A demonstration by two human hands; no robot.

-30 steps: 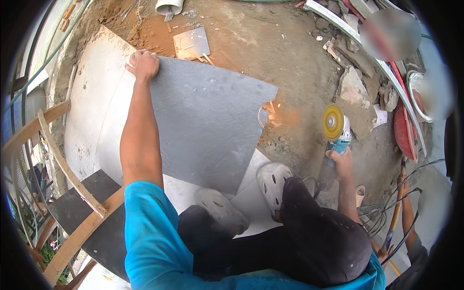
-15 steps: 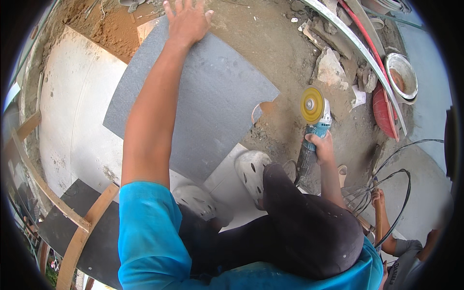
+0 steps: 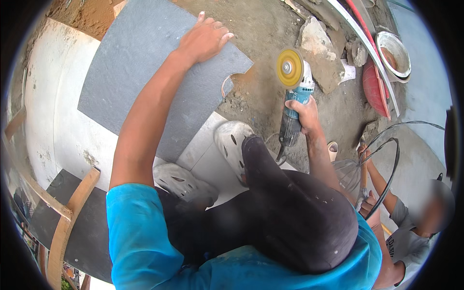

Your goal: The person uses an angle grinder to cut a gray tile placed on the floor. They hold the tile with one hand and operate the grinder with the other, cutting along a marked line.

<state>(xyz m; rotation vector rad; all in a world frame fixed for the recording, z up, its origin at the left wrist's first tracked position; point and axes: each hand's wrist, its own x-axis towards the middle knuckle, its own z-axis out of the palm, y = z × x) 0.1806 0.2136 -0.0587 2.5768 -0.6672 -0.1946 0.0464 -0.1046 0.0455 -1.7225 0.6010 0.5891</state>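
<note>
A grey square-edged tile (image 3: 145,67) with a curved notch near its right corner lies tilted across pale floor slabs. Over its far right edge rests my left hand (image 3: 205,41), palm down with the fingers apart; the fingertips are near or past the rim. My right hand (image 3: 307,113) is wrapped round the body of a teal and black angle grinder (image 3: 292,116). Its yellow disc (image 3: 287,68) points up and away, apart from the tile. Whether the disc spins I cannot tell. My white, holed shoes (image 3: 233,145) are planted on the pale slabs close to the tile.
Broken stone chunks (image 3: 314,41) lie beyond the grinder. A white bucket (image 3: 408,63) and red basin (image 3: 372,89) stand by the wall at right. Black cable loops (image 3: 394,164) hang near a person (image 3: 411,232) gripping a wooden handle. Wooden strips (image 3: 67,227) cross a dark slab (image 3: 89,241) at left.
My left hand has slid rightward along the tile's far edge, nearer the notched corner. The whole view has shifted. My right hand keeps its hold on the angle grinder. The person at right shows more.
</note>
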